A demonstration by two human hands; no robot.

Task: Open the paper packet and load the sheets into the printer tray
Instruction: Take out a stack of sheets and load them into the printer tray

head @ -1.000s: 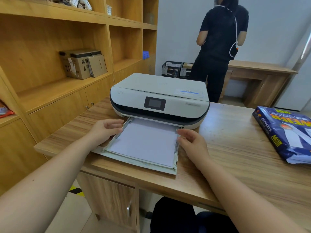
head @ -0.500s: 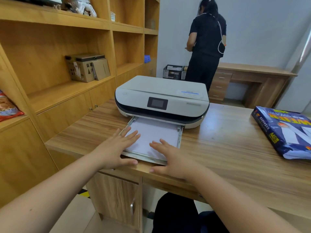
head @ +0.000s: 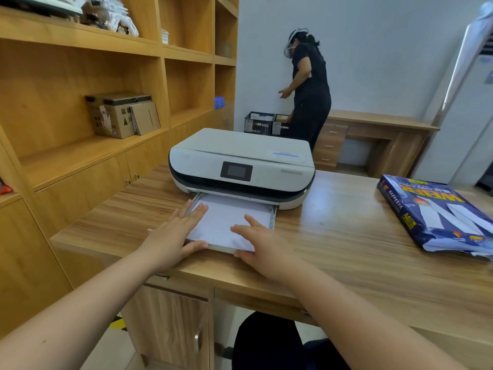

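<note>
Hands flat, left hand (head: 170,241) and right hand (head: 260,243) on tray (head: 272,218).

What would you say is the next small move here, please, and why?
Probably push the tray further into the printer with both flat hands. The left hand and right hand rest open at its front edge, the sheets are loaded, and part of the tray sticks out.

Wearer's body, head view. Left hand (head: 170,241) & right hand (head: 262,245): bare, no rings, watch or gloves. Both forearms bare to the frame edge; no sleeve visible. Nails short, unpainted as far as visible. Lower centre: dark clothing (head: 269,343), black w/ a dark blue patch; garment type unclear.
</note>
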